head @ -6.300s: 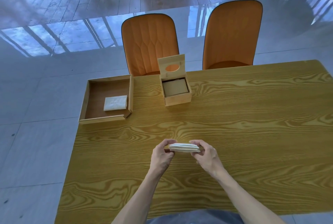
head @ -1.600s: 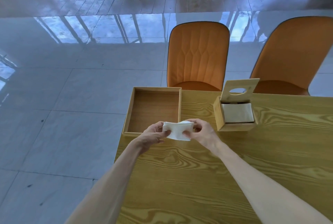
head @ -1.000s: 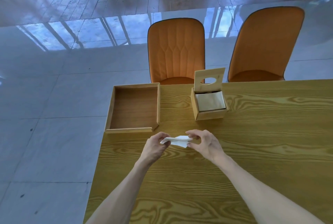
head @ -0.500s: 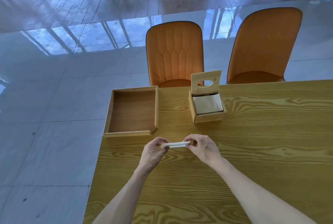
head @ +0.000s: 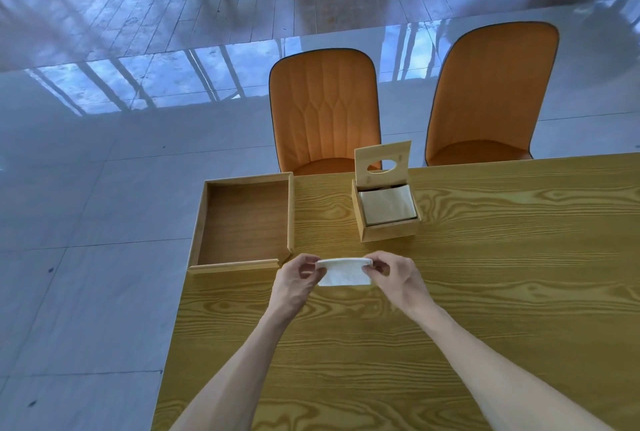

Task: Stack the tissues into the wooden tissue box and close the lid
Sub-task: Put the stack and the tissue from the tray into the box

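Above the grained wooden table (head: pixel 485 292), both hands (head: pixel 346 280) pinch a soft white folded tissue (head: pixel 343 273) by its ends.

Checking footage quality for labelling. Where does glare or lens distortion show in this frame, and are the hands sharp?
Head view: window glare streaks the glossy floor; wide-angle bending curves the table edge; left hand, right hand and tissue are reasonably sharp.
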The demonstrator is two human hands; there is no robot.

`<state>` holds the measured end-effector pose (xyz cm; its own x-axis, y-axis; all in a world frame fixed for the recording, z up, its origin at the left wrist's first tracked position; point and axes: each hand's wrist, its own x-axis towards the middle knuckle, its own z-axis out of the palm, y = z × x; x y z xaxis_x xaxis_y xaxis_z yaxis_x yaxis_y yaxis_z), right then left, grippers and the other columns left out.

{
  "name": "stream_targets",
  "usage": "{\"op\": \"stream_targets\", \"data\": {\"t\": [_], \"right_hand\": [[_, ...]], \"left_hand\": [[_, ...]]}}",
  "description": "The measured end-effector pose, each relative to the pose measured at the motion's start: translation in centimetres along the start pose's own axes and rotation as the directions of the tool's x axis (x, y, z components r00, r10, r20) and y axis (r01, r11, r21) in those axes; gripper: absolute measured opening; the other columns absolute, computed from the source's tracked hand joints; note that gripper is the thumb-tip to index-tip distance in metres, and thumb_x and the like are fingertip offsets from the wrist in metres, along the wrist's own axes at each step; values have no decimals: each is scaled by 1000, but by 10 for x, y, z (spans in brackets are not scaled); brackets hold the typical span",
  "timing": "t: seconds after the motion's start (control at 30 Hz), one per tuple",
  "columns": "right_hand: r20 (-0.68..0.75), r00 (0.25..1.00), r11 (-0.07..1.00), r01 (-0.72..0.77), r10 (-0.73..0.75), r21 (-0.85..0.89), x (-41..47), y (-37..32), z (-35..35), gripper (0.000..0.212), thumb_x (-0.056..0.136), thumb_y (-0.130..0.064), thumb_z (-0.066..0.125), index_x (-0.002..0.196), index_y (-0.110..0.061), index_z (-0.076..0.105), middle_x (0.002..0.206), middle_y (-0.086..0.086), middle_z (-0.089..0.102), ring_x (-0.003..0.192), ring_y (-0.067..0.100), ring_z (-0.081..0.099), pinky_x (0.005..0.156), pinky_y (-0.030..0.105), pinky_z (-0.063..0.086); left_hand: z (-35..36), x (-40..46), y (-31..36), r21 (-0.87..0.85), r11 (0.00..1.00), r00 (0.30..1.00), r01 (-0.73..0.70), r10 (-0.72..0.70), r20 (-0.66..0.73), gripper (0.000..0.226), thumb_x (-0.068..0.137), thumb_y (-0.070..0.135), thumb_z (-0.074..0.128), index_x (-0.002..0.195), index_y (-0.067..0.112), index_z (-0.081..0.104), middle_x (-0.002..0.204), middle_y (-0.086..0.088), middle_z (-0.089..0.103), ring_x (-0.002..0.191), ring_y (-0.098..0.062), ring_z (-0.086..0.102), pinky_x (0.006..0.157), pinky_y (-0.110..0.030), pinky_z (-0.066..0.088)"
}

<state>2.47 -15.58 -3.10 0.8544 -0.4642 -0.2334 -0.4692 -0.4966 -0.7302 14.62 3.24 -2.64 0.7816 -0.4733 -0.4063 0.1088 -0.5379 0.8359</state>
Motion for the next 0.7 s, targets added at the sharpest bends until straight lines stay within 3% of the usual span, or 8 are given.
{"op": "stream_targets", "data": {"t": [0.23, 0.4, 0.5, 0.6, 0.7], "right_hand": [[-201, 974, 985, -71, 102, 157, 23, 6, -60, 23, 89, -36, 67, 101, -17, 72, 85, -4, 73, 82, 16, 67, 71, 30, 53], [-273, 953, 975, -72, 129, 209, 45, 11, -89, 28, 90, -37, 67, 106, -15, 73, 96, -4, 74, 86, 12, 68, 70, 22, 51], [-298, 943, 965, -73, 149, 250, 59, 12, -96, 28, 90, -35, 67, 107, -13, 73, 97, -1, 74, 87, 12, 68, 71, 17, 50], [-310, 939, 974, -82, 146, 211, 72, 13, -99, 31, 90, -34, 67, 110, -10, 71, 101, 2, 74, 88, 16, 68, 78, 28, 57], [-326, 933, 981, -107, 154, 160, 84, 14, -96, 32, 90, -36, 67, 110, -12, 71, 101, 2, 75, 88, 17, 69, 80, 37, 59]], "left_hand": [[33, 35, 56, -98, 994, 998, -57, 54, -31, 23, 88, 33, 74, 104, 18, 69, 95, 5, 74, 86, -5, 69, 73, -18, 52], [54, 55, 91, -127, 989, 995, -75, 66, -70, 17, 86, 36, 76, 98, 25, 68, 88, 15, 72, 82, 4, 67, 69, -12, 50], [63, 66, 105, -128, 990, 993, -50, 36, -110, 20, 86, 34, 76, 101, 21, 70, 91, 9, 73, 85, -6, 69, 73, -17, 51], [70, 77, 113, -75, 997, 984, -17, 3, -180, 22, 85, 34, 76, 102, 20, 71, 98, 3, 75, 91, -12, 69, 83, -27, 55], [74, 85, 117, -26, 999, 966, 26, -32, -257, 19, 84, 36, 76, 98, 25, 72, 97, 6, 76, 91, -12, 70, 80, -30, 55]]}}
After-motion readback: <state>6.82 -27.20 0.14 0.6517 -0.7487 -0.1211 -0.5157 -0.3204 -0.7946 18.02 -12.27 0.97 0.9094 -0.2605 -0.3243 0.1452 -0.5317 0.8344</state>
